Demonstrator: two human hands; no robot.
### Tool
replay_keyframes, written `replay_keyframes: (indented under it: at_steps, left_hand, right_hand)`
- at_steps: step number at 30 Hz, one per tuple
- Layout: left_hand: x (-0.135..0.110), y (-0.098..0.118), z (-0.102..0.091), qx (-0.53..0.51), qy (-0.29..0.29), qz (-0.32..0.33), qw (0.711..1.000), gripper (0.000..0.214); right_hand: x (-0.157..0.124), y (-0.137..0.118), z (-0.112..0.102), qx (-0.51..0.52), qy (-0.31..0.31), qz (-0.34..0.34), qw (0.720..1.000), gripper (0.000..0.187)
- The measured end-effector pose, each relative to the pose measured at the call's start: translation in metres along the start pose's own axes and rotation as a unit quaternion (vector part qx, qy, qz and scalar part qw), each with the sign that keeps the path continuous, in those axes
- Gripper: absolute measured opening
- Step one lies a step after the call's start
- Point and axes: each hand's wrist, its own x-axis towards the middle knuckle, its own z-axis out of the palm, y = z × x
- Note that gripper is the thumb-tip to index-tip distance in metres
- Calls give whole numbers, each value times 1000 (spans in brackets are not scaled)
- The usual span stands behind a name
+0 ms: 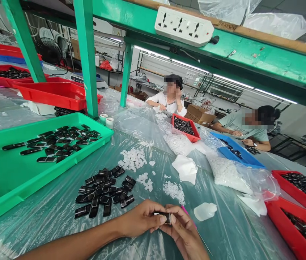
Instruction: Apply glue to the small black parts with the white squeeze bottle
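Observation:
Between my two hands, low in the head view, is a small black plastic piece (166, 216) with a pale end. My left hand (139, 219) pinches one end of it with thumb and fingertips. The other end is gripped by my right hand (181, 225), and a thin pink tool (185, 209) shows behind those fingers, partly hidden. A loose pile of similar black pieces (104, 191) lies on the plastic sheet beyond my left hand. Small white parts (133, 159) and finer white bits (174, 191) are heaped farther off. A white squeeze bottle (205, 211) lies right of my right hand.
A green tray (3, 169) with black pieces stands at left. Red trays (280, 213) and a blue tray (250, 163) stand at right. Green shelf posts (86, 57) and a beam with a power strip (184, 26) cross above. Two people (172, 97) sit across the table.

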Motion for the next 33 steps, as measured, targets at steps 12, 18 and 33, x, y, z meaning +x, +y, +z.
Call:
replay_keyframes:
  at_steps: [12, 18, 33]
  left_hand:
    - [1, 14, 4, 48, 44, -13, 998, 51]
    - [-17, 58, -33, 164, 148, -3, 975, 45]
    - [-93, 122, -159, 665, 461, -97, 579, 44]
  right_hand:
    - [3, 9, -12, -105, 140, -81, 981, 30]
    - [4, 3, -24, -65, 133, -28, 989, 33]
    - [-3, 0, 0, -122, 125, -39, 984, 39]
